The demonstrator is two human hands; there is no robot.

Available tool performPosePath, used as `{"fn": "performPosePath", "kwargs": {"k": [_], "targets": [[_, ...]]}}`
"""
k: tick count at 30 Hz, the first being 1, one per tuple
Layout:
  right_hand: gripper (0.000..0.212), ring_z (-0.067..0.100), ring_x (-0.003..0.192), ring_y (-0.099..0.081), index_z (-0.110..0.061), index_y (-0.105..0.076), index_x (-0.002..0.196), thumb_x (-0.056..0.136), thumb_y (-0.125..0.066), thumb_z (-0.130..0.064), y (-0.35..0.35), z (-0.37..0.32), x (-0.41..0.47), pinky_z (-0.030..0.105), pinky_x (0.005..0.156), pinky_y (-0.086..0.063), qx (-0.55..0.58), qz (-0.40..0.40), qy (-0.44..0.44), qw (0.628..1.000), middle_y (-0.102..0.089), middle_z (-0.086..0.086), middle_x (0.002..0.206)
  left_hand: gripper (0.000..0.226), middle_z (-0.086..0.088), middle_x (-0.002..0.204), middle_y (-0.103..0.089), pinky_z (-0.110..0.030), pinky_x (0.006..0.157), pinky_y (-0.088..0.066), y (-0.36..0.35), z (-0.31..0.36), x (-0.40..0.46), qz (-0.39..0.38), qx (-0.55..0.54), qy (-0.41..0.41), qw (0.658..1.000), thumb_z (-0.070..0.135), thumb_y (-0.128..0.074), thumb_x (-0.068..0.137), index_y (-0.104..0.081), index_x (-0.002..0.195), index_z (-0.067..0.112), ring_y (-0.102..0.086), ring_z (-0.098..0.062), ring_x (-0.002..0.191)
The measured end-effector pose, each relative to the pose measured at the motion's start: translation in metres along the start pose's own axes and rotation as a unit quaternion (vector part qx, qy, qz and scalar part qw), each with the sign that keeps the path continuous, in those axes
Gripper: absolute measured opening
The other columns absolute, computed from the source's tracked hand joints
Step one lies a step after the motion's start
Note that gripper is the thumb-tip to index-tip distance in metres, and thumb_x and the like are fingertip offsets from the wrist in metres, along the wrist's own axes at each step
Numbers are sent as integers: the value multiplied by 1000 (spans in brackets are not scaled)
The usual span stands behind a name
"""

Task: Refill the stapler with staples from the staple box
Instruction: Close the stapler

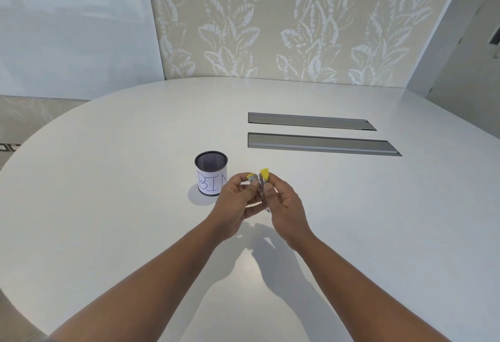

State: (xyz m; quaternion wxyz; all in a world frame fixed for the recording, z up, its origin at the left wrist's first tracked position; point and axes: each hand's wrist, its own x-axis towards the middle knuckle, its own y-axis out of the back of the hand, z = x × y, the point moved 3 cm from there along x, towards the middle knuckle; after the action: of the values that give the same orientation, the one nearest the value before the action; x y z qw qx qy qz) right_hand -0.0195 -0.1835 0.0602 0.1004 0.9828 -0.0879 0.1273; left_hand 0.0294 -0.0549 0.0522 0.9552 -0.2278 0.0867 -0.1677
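A small yellow and silver stapler is held up above the white table, near its middle. The stapler is hinged open, its two yellow ends spread apart at the top. My left hand grips the left half and my right hand grips the right half, with fingers wrapped around the metal body. Most of the stapler's lower part is hidden by my fingers. No staple box shows in the view.
A black mesh cup with a paper label reading "BIN" stands just left of my hands. Two long grey cable slots are set into the table behind and to the right. A patterned wall lies beyond the table.
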Motion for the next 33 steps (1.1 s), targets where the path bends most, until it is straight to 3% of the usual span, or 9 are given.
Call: {"fn": "performPosePath", "kwargs": {"k": [3,6,9,12,14,17,20,24,33], "targets": [[50,14,108,-69,-39,-40,151,102,-45,-49,-4,7,-1,30,78,-60,35,-58,-73,995,-60,-8,138,15,-10,98,-72,-40,80,-60,2,2,-1,-13,31,-4,999,22,-64,98,-66,112,17,-70,-24,91],[54,16,77,-71,-38,-31,154,103,-45,-49,-4,14,-3,30,64,-58,21,-80,-102,991,-67,-9,120,39,2,96,-74,-31,72,-57,6,9,-2,-3,122,11,993,58,-51,96,-71,106,27,-69,-15,85],[53,8,64,-62,-29,-45,148,101,-47,-55,-1,19,1,23,61,-50,-63,-73,-76,992,-69,-4,98,65,8,85,-71,-23,57,-48,5,15,0,21,187,-7,982,83,-41,81,-73,97,28,-61,-11,67],[43,3,61,-49,-35,-62,114,93,-48,-69,-1,17,3,18,59,-42,-129,-82,-9,988,-60,-16,74,86,6,73,-64,-20,48,-39,2,15,1,36,231,-60,970,91,-46,72,-62,99,12,-49,-10,55],[45,5,59,-46,-33,-59,97,90,-46,-75,-2,16,2,20,54,-38,-170,-90,25,981,-57,-18,70,82,7,67,-57,-14,46,-37,0,16,0,30,252,-93,963,88,-45,76,-56,92,9,-45,-6,51],[48,9,61,-48,-33,-53,92,90,-40,-80,0,16,1,31,55,-41,-235,-89,51,966,-58,-10,72,65,9,64,-55,-12,51,-38,1,17,1,31,279,-107,954,75,-41,90,-54,81,12,-48,-7,55],[53,13,61,-49,-30,-48,93,92,-30,-81,1,15,-1,33,53,-38,-302,-105,64,945,-56,-5,70,59,7,62,-50,-21,59,-38,4,15,5,38,311,-108,943,62,-40,99,-49,75,9,-44,-10,58],[51,18,59,-50,-27,-41,91,97,-23,-74,-1,16,-4,35,51,-34,-367,-139,63,917,-53,-5,66,49,8,58,-46,-31,63,-36,7,7,7,60,332,-89,937,52,-43,101,-44,63,21,-41,-13,58],[46,25,60,-48,-26,-36,85,99,-22,-67,-2,21,-9,41,55,-38,-366,-138,62,918,-48,-7,63,45,3,61,-48,-35,61,-39,6,6,12,70,421,-89,900,42,-41,104,-44,66,18,-43,-16,59]]}}
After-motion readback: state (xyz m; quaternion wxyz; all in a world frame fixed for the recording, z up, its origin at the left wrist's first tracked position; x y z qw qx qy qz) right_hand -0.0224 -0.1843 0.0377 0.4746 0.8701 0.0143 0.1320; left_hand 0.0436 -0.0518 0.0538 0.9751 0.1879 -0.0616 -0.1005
